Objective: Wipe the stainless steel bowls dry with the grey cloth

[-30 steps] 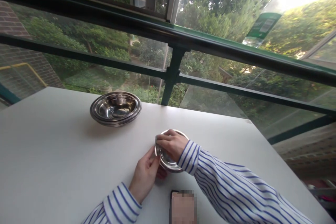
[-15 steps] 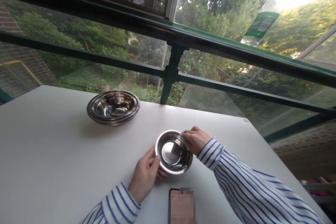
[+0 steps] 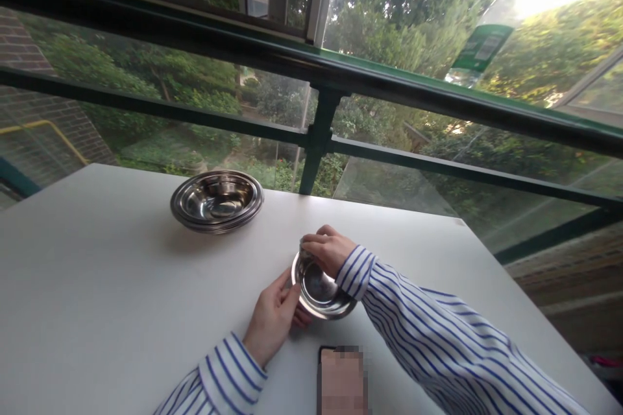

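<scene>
While the left hand (image 3: 272,318) pinches the near-left rim of a small metal bowl (image 3: 318,286), thumb on top and fingers tucked beneath, the right hand (image 3: 331,251) reaches over the far rim. Right fingers bent and held together, not spread; a bit of something pale shows at their tips, too small to identify. Cannot tell whether that hand grips the rim or only rests against it. Both wrists in blue-and-white striped sleeves (image 3: 423,318).

Bowl: mouth up, shiny inside, over the middle of the white table (image 3: 121,311), right of the left hand. Whether its base touches the surface cannot be made out.

Farther back and to the left, well apart from the hands: a stack of wider metal bowls (image 3: 217,204), nested, several rims visible, standing near the table's far edge. Nearer the wearer, just below the small bowl in view, a phone (image 3: 342,379) lies flat, its screen masked by coarse blocks and its lower end cut off by the frame.

Beyond the table, a dark green railing (image 3: 318,136), with trees behind. Upper right, a clear bottle (image 3: 484,45) with a green label, slanting in view.
</scene>
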The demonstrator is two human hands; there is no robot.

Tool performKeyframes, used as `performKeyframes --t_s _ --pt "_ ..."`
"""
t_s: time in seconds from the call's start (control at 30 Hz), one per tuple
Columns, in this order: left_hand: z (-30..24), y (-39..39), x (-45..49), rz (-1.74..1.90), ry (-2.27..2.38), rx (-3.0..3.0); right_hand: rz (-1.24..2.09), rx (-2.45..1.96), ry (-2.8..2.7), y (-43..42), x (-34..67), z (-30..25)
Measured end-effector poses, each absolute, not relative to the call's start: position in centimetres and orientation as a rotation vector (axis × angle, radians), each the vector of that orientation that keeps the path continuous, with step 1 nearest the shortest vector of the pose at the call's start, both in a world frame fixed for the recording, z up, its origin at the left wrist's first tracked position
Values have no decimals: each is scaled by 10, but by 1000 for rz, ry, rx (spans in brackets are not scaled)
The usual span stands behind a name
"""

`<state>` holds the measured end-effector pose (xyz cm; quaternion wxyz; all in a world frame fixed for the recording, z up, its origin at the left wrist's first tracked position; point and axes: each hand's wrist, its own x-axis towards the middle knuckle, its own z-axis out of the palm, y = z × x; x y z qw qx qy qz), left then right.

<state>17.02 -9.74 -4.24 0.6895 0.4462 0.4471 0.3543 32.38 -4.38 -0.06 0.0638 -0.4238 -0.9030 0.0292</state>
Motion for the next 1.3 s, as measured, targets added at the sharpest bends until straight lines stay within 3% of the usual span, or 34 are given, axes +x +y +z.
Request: performKeyframes --t_s 0.7,1.3 --pt "-32 -99 164 789 901 517 194 -1067 -2816 -56 312 -1" --pt "-31 -100 165 756 944 560 123 -1081 -2922 -77 309 7"
